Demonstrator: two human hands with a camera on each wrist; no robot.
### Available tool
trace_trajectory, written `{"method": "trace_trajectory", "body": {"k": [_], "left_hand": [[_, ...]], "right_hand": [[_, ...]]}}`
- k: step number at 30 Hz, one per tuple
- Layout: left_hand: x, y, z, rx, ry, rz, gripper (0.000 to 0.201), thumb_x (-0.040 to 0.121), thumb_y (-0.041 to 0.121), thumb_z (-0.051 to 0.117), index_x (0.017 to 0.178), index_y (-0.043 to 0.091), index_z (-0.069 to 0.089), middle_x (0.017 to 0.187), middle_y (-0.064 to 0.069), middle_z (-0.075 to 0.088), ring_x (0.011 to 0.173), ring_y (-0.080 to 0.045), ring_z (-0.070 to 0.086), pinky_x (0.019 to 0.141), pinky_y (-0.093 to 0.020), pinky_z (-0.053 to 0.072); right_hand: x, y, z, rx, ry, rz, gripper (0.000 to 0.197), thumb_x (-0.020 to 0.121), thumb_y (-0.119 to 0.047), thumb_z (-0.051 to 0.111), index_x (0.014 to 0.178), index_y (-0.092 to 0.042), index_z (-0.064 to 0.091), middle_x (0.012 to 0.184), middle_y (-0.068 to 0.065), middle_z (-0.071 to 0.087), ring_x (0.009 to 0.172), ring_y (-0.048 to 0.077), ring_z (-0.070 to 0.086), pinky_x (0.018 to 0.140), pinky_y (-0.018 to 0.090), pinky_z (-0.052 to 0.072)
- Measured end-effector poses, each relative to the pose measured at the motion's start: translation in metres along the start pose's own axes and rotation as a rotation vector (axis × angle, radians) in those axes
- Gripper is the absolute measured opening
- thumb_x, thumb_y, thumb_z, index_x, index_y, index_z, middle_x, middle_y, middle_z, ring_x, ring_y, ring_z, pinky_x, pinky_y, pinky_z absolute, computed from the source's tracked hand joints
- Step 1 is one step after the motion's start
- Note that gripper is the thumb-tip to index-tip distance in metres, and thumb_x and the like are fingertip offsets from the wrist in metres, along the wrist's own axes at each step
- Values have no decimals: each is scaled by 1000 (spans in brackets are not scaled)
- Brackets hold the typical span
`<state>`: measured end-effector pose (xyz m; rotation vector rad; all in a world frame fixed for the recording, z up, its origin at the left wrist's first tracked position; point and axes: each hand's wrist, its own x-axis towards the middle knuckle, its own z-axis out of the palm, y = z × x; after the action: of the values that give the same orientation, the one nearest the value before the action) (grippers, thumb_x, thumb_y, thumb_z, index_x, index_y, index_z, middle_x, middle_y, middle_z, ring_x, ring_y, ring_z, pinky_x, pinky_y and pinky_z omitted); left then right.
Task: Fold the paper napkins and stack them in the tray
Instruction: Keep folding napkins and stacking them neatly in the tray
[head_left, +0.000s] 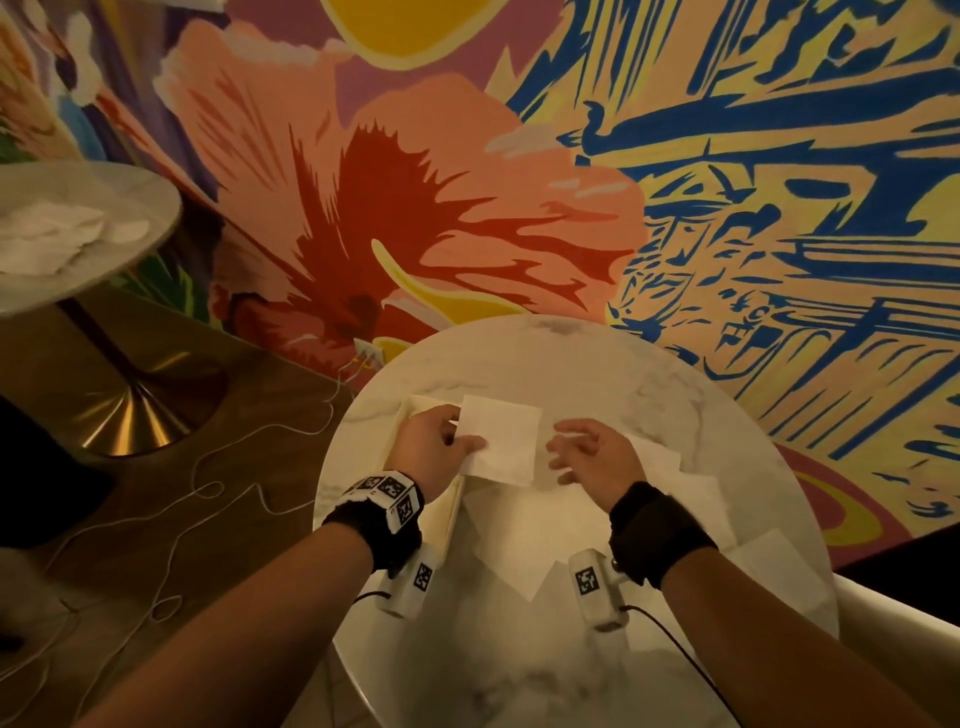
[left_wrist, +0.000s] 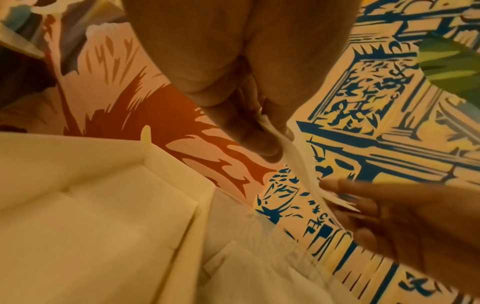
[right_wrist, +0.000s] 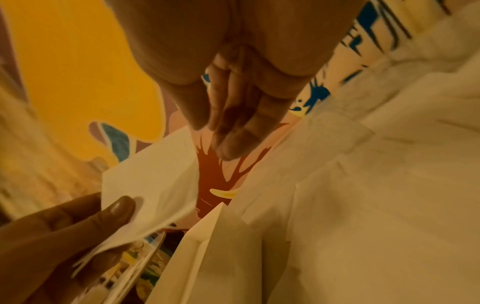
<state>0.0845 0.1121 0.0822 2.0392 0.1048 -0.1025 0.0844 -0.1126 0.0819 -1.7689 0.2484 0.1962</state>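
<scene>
While the left hand (head_left: 434, 447) pinches a folded napkin (head_left: 501, 439) by its left edge, thumb on top and fingers under, the napkin hangs in the air just above the round table (head_left: 519, 353). In the right wrist view the thumb (right_wrist: 118, 207) presses flat on the white paper. The napkin looks like a neat square, and its right edge points at the right hand (head_left: 592, 462).

The right hand is just beside the napkin and holds nothing. Its fingers (right_wrist: 233, 144) are loose and a little bent, and there is a small gap between them and the paper.

The tray (head_left: 415, 402) sits on the table under the left hand, on the left side of the table top. It is pale with low walls (left_wrist: 155, 160). Flat white paper seems to lie inside it, but I cannot tell how many pieces.

More loose napkins (head_left: 524, 525) lie spread flat on the table, under and between the two wrists and out past the right hand. A painted wall (head_left: 467, 208) with a big red flower and blue lines stands behind the table. Left of the table, well apart, is a second round table (head_left: 130, 187) with crumpled white paper (head_left: 52, 234) on it. Thin white cords (head_left: 208, 488) lie on the floor left of the table.
</scene>
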Motion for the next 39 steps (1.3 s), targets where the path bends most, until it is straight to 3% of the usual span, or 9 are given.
{"method": "trace_trajectory", "body": {"k": [3,5,7,12,14,18,23,29,39], "left_hand": [[-1,-5,-8,68,-40,13,23,87,24,75,106,26,64,85,8,69,80,-6,64,67,-13,45],[0,-10,-13,108,-54,8,28,87,27,75,113,23,65,94,2,71,88,-13,66,76,-20,49],[1,-14,-18,130,-45,-9,37,86,28,75,121,18,65,101,-3,72,95,-18,66,85,-28,52],[7,-32,-38,137,3,-46,42,86,29,76,124,16,65,103,-4,71,91,-17,64,85,-27,50],[10,-40,-45,137,-1,-67,39,85,30,77,121,19,66,99,0,72,88,-15,66,85,-30,54],[15,-61,-63,117,17,-145,20,88,16,73,108,16,68,81,5,73,62,-3,67,62,-17,55],[13,-88,-80,183,57,-263,15,89,15,71,102,23,68,87,6,71,79,-12,69,77,-34,60],[8,-102,-77,180,21,-263,16,89,17,71,102,25,69,86,8,71,76,-14,69,77,-35,60],[8,-106,-78,185,21,-266,16,90,20,70,106,23,68,87,5,71,76,-11,68,79,-31,58]], "right_hand": [[13,-13,8,-224,-11,-161,22,92,-24,66,114,-26,64,100,-6,67,88,9,63,71,19,50],[21,-22,21,-369,-42,-227,16,92,-23,65,108,-27,67,96,-8,66,84,4,59,73,11,44],[29,-28,34,-475,-82,-246,8,92,-20,66,96,-24,71,90,-5,68,78,5,58,73,13,44],[45,-36,62,-588,-170,-276,4,89,-22,70,86,-25,71,84,-9,67,71,-3,55,61,2,39],[52,-37,72,-633,-201,-277,4,89,-23,70,86,-25,70,89,-5,68,73,0,56,64,5,39],[73,-41,90,-669,-129,-260,7,91,-20,67,91,-17,73,89,-3,67,82,12,59,78,20,45],[96,-33,109,-777,-143,-192,7,91,-23,66,93,-20,73,91,-2,67,87,16,61,82,22,46],[104,-19,129,-873,-177,-82,10,90,-25,68,81,-31,68,95,0,72,87,20,66,87,33,56],[104,-20,137,-1063,-214,-114,26,95,-31,59,119,-24,68,116,2,69,104,24,64,92,35,52]]}}
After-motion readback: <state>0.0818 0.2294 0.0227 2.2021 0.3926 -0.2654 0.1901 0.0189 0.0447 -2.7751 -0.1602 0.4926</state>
